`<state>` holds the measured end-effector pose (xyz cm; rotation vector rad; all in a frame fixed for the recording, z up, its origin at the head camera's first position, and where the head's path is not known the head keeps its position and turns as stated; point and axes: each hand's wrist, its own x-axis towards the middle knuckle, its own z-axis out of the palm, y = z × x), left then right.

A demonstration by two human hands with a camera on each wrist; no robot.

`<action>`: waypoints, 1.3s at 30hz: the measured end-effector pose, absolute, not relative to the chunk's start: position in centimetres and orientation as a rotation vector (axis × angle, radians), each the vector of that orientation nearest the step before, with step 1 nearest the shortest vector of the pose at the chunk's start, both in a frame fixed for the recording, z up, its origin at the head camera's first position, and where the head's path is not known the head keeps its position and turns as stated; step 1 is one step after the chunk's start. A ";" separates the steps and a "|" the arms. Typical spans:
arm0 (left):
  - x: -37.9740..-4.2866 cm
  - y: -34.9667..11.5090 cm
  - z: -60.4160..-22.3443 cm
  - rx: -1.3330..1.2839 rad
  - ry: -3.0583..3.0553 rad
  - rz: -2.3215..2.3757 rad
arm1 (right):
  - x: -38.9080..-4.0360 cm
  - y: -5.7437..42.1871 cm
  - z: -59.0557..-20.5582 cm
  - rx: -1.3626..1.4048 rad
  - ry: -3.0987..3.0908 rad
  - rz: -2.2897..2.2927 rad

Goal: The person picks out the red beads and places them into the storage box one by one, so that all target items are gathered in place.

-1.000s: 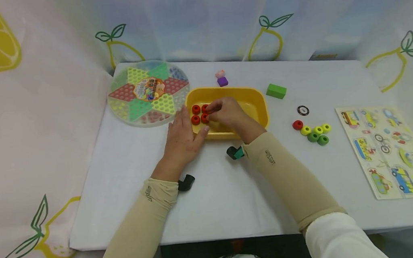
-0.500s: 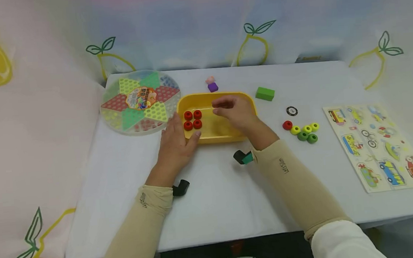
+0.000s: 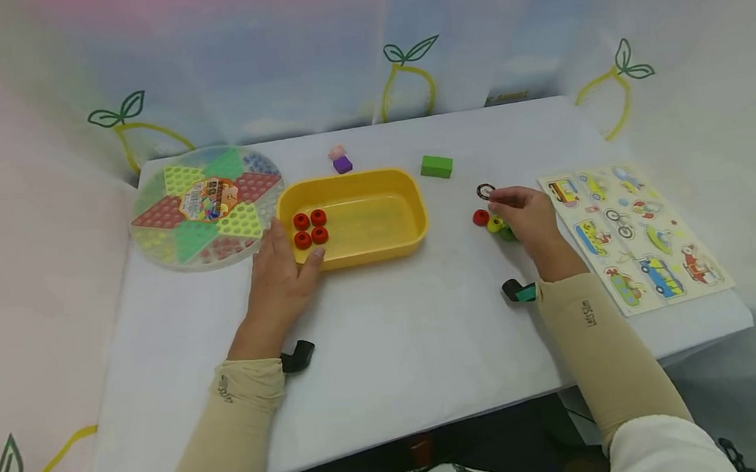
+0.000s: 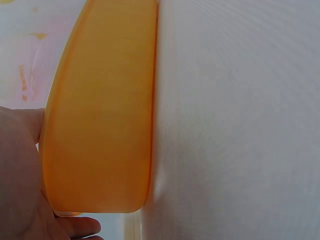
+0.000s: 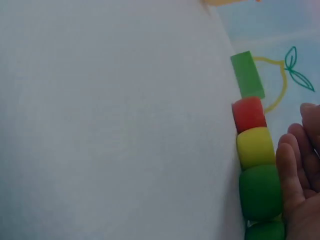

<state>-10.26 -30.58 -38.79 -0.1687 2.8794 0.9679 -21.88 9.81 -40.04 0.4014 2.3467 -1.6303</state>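
My left hand (image 3: 282, 284) rests at the near left corner of a yellow tray (image 3: 380, 256). Its fingers lie straight along the outer side, the thumb at the front rim. In the left wrist view the tray's wall (image 4: 102, 115) stands beside that hand. Several red beads (image 3: 319, 235) sit grouped at the tray's left end. Over at the right, my right hand (image 3: 536, 229) hovers by loose beads, fingers loosely bent, with nothing visibly held. A red bead (image 5: 249, 114), a yellow bead (image 5: 255, 148) and green beads (image 5: 260, 192) line up beside it; in the head view the hand partly hides them.
A dark ring-patterned chip (image 3: 485, 191) lies at the right fingertips. Behind it is a green block (image 3: 436, 167). A round star-patterned game board (image 3: 198, 239) stands left of the tray, a picture puzzle board (image 3: 631, 238) at far right. A small pink-and-purple toy (image 3: 342, 165) sits behind the tray.
My right hand has left the red beads inside the tray and moved right to the loose beads. The left hand stays at the tray corner. The head view has turned right.
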 end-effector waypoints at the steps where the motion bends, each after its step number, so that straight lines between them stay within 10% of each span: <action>1: -10.2 -30.7 -38.8 -0.170 2.878 0.968 | -21.9 10.0 -40.3 0.399 2.357 -1.590; 17: -10.3 -31.2 -38.3 -0.184 2.890 0.969 | -23.4 9.3 -40.3 -0.092 2.634 -1.171; 39: -10.5 -30.5 -38.6 -0.185 2.866 0.953 | -22.5 8.2 -39.2 0.090 2.511 -1.395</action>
